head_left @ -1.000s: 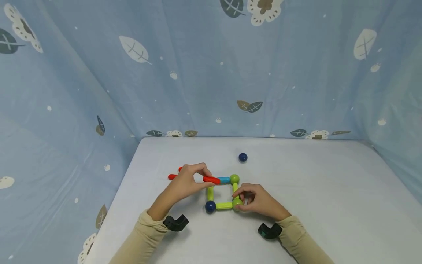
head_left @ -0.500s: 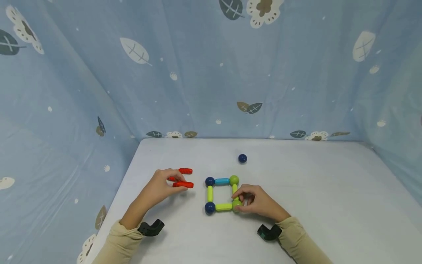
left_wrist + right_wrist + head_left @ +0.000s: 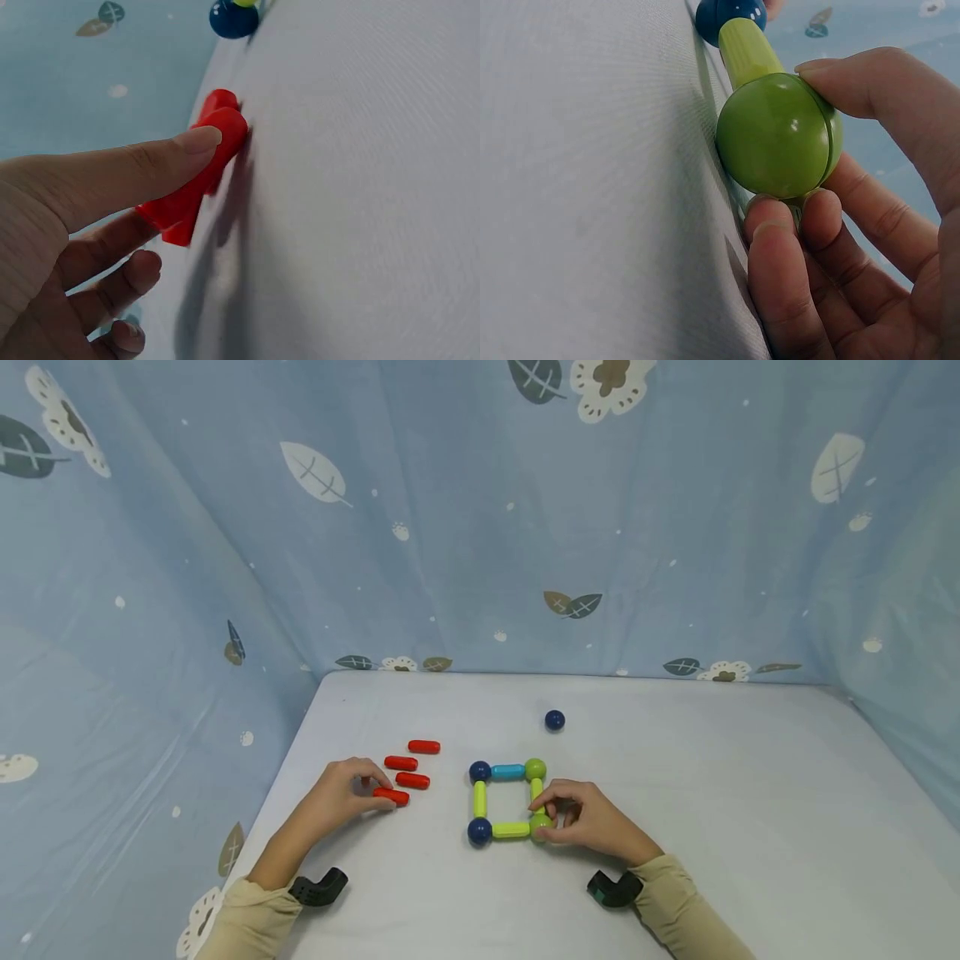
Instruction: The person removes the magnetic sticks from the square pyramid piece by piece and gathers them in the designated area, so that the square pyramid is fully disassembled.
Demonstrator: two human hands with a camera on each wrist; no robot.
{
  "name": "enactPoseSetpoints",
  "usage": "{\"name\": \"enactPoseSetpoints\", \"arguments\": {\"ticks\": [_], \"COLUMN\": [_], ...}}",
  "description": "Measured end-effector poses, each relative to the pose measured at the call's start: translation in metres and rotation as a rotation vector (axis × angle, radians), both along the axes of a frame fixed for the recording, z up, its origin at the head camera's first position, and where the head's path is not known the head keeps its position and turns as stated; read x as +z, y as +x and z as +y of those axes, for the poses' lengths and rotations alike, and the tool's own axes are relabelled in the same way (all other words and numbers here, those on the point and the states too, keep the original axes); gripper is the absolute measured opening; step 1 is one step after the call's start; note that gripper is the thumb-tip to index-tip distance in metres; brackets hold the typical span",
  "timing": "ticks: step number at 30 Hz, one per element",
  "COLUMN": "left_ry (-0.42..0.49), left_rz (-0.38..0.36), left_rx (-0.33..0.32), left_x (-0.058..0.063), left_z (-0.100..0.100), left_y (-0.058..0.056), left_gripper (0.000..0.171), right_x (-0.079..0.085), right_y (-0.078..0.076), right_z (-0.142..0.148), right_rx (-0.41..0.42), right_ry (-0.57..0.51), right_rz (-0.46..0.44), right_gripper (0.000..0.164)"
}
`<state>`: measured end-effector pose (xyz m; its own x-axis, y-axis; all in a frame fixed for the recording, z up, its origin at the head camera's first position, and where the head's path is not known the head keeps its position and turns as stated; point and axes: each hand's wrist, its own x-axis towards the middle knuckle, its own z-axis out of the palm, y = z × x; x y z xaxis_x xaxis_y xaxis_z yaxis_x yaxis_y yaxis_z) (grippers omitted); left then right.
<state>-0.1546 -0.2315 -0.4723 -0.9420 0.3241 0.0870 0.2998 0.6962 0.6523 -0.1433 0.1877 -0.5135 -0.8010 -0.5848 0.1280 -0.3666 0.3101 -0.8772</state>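
My left hand pinches a red rod between thumb and finger; in the left wrist view the thumb lies across that red rod. More red rods lie just beyond it. At the centre, rods and balls form a flat square: a light blue rod along the far side, yellow-green rods on the others. Dark blue balls mark its left corners. My right hand grips the near right green ball, partly covering the right-hand rod. The other green ball sits at the far right corner.
A loose dark blue ball rests on the white table behind the square. Blue patterned cloth hangs along the back and left. Each wrist wears a black camera mount.
My left hand has moved left and toward me from the square's far left corner, carrying a red rod down beside the other red rods. My right hand stays on the green ball.
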Motion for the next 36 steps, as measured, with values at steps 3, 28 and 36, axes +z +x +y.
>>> {"name": "enactPoseSetpoints", "arguments": {"ticks": [3, 28, 36], "left_ry": [0.009, 0.024, -0.052], "left_rz": [-0.002, -0.032, -0.211], "left_rx": [-0.003, -0.077, -0.092], "left_x": [-0.004, 0.011, 0.009], "left_z": [-0.001, 0.036, 0.111], "left_y": [-0.002, 0.012, 0.019], "left_gripper": [0.022, 0.016, 0.031], "right_x": [0.001, 0.000, 0.001], "right_y": [0.000, -0.004, -0.002], "right_z": [0.000, 0.005, -0.001], "right_rx": [0.003, -0.115, -0.148], "right_ry": [-0.005, -0.126, -0.068], "right_rz": [0.005, -0.046, -0.109], "right_gripper": [0.028, 0.054, 0.059]}}
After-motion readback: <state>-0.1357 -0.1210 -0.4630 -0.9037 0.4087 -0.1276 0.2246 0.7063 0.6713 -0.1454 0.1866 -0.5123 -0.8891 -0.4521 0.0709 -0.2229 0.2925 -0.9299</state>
